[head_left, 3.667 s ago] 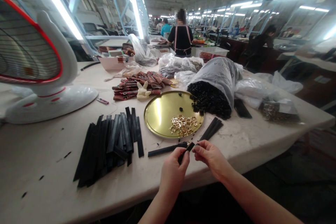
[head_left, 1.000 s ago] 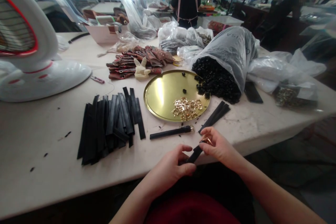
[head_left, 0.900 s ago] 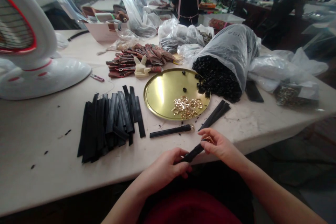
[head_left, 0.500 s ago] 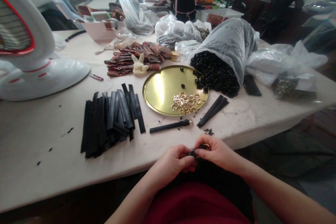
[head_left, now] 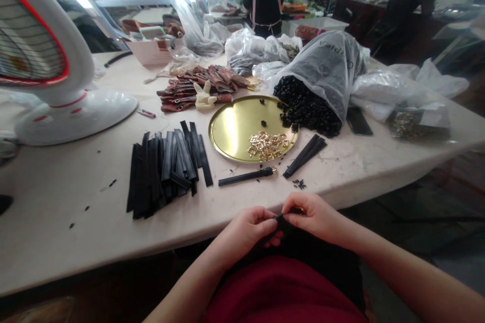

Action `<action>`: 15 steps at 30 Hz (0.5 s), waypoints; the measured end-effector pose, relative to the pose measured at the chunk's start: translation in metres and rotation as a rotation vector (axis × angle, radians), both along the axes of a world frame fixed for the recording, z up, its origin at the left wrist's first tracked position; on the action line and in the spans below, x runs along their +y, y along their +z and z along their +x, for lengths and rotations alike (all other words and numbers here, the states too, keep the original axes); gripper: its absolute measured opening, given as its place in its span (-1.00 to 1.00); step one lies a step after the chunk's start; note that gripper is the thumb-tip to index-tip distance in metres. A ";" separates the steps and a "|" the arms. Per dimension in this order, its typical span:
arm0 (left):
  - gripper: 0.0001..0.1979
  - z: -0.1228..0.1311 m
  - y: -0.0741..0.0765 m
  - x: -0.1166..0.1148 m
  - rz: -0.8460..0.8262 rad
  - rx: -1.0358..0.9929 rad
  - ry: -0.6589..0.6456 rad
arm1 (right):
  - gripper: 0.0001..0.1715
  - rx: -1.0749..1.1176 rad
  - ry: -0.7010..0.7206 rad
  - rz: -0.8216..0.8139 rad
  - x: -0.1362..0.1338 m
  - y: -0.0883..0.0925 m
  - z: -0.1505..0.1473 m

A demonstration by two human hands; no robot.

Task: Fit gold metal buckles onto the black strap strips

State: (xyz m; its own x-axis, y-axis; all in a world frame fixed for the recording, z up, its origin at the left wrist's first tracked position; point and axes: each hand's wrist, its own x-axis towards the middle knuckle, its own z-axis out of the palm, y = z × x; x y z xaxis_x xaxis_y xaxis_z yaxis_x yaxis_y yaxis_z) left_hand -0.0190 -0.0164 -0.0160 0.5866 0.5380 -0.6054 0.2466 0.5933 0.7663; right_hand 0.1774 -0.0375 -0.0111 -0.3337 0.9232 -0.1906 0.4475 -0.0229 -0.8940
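Observation:
Just in front of the table edge, my left hand (head_left: 257, 224) is closed, pinching a black strap (head_left: 279, 217) between thumb and fingers. My right hand (head_left: 312, 214) is closed on the same strap close by, and a bit of gold metal, apparently a buckle (head_left: 301, 209), shows among its fingers. Most of the strap is hidden by my hands or lost against dark clothing. On the table beyond lies a strap with a gold buckle fitted (head_left: 246, 176). Two or so loose black strips (head_left: 305, 156) lie right of it. Loose gold buckles (head_left: 267, 145) are heaped on a gold tray (head_left: 231, 131).
A pile of black strips (head_left: 166, 169) lies at left, near a white heater (head_left: 76, 116). Black loops (head_left: 306, 106) spill from a plastic bag (head_left: 333, 55) onto the tray. Brown leather pieces (head_left: 182, 91), a pale glove (head_left: 204, 96) and a phone (head_left: 359, 121) lie farther back. A person (head_left: 263, 0) stands beyond.
The view has shifted slightly. My hands stay together at the table edge, still pinching the strap, with small finger movements. The things on the table look unmoved.

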 end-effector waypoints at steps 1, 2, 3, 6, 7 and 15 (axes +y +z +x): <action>-0.81 0.001 0.001 -0.002 0.019 0.016 -0.005 | -0.92 -0.021 0.020 0.009 -0.001 0.002 0.001; -0.82 0.003 0.002 -0.004 0.044 0.029 -0.018 | -0.91 -0.038 0.039 0.014 -0.003 0.004 0.001; -0.83 0.004 0.003 -0.006 0.071 0.040 -0.034 | -0.91 -0.050 0.057 0.014 -0.004 0.005 0.002; -0.84 0.007 0.007 -0.012 0.146 0.070 -0.082 | -0.90 -0.058 0.094 0.005 -0.008 0.005 0.004; -0.84 0.007 0.008 -0.014 0.176 0.081 -0.094 | -0.90 -0.059 0.093 0.006 -0.010 0.004 0.004; -0.76 0.005 0.017 -0.022 0.645 0.229 -0.180 | -0.96 -0.074 -0.111 0.086 -0.019 -0.003 -0.006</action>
